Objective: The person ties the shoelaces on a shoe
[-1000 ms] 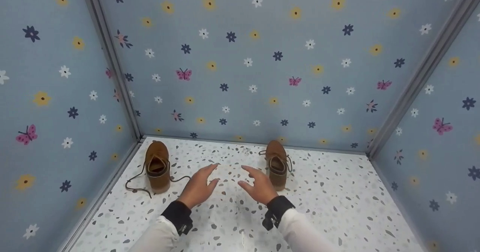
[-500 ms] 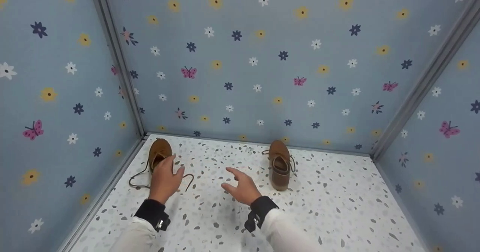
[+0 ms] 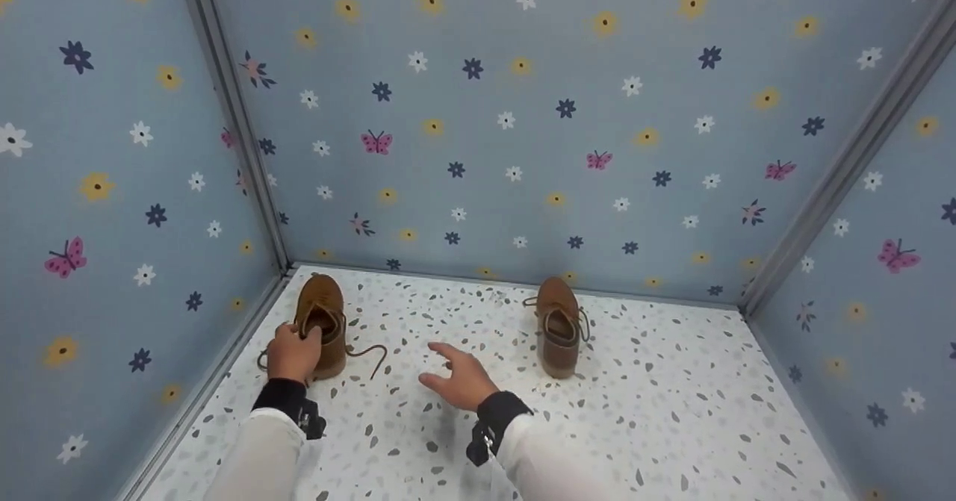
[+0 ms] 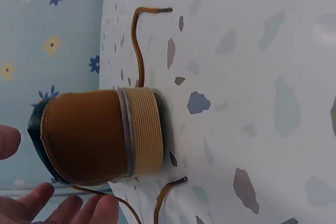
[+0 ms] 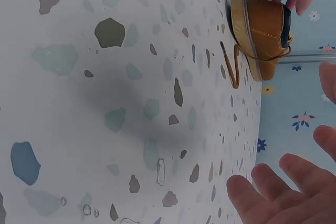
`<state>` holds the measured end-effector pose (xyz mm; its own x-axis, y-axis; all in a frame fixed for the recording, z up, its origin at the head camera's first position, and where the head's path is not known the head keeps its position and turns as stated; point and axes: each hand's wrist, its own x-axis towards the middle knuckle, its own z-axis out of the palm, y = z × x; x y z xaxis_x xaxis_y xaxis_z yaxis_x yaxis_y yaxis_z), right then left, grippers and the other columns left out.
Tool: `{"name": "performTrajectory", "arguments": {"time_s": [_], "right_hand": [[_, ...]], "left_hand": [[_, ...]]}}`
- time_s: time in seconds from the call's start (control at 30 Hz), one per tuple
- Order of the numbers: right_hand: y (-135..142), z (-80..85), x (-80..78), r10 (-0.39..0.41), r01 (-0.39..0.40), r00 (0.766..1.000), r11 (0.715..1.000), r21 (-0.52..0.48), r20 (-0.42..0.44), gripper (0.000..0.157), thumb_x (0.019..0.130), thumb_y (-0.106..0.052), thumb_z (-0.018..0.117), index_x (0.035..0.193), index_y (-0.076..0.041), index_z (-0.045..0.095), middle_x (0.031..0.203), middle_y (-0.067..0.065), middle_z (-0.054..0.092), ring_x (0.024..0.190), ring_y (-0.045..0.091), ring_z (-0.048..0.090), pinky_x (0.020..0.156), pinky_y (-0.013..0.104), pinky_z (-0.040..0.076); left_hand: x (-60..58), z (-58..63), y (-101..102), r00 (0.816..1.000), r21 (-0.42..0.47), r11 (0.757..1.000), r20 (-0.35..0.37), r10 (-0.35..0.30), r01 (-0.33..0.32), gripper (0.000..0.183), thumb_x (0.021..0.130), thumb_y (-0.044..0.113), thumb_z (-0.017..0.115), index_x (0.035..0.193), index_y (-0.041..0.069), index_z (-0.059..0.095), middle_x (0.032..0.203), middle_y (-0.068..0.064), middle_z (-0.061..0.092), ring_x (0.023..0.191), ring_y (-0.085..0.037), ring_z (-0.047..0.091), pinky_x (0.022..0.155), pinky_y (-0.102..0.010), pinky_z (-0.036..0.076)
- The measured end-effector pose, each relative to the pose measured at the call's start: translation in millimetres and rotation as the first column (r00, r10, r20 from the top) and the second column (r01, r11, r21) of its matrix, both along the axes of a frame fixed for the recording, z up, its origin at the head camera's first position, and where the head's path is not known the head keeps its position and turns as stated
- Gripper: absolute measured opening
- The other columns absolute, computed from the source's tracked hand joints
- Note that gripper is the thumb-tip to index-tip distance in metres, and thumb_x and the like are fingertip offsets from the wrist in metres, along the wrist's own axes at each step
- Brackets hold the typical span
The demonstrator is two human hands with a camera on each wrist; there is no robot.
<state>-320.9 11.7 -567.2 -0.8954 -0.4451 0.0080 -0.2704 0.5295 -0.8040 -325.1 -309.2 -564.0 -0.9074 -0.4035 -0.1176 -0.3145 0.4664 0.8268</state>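
On the white, grey-speckled tabletop [image 3: 657,413], the left-hand brown leather lace-up shoe [image 3: 320,292] stands toe pointing away from you. Your left hand [image 3: 294,352] is nearer, thumb and fingers spread at its left side; your right hand [image 3: 464,383], fingers parted, hangs apart, rightward.

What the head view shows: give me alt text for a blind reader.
A left hand is at the opening of a brown shoe with loose laces; the right hand hovers open. Another brown shoe stands farther right on speckled floor before a blue flowered wall.
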Motion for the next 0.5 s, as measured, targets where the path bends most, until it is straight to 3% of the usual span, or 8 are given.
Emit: {"name": "performTrajectory", "arguments": {"time_s": [0.23,0.4,0.5], "right_hand": [[-14.9,0.2,0.2,-0.002,0.001,0.993,1.0,0.011,0.116,0.065,0.099,-0.044,0.069,0.156,-0.022,0.048,0.159,0.01,0.053,0.141,0.038,0.056,0.112,0.051,0.05],[-29.0,0.5,1.9,0.027,-0.025,0.98,1.0,-0.009,0.197,0.061,0.1,-0.045,0.068,0.153,-0.021,0.052,0.152,0.014,0.058,0.142,0.033,0.056,0.11,0.049,0.051],[-35.8,-1.1,3.1,0.037,-0.021,0.967,0.998,-0.067,0.252,0.057,0.1,-0.043,0.068,0.151,-0.021,0.054,0.151,0.015,0.06,0.138,0.031,0.059,0.105,0.048,0.055]], "left_hand": [[-14.2,-5.6,-15.8,0.991,-0.015,1.0,0.136,0.01,-0.008,0.068,0.104,0.041,0.036,0.137,-0.018,0.051,0.133,-0.038,0.058,0.115,-0.048,0.059,0.102,-0.057,0.047],[-21.6,-7.9,-20.9,0.981,-0.017,1.0,0.191,0.028,-0.026,0.069,0.099,0.04,0.041,0.135,-0.017,0.055,0.124,-0.033,0.065,0.105,-0.04,0.065,0.097,-0.051,0.052],[-22.2,-7.2,-21.3,0.981,0.0,1.0,0.196,0.0,0.0,0.07,0.098,0.039,0.044,0.139,-0.017,0.051,0.129,-0.035,0.062,0.104,-0.039,0.068,0.088,-0.044,0.056]]}}
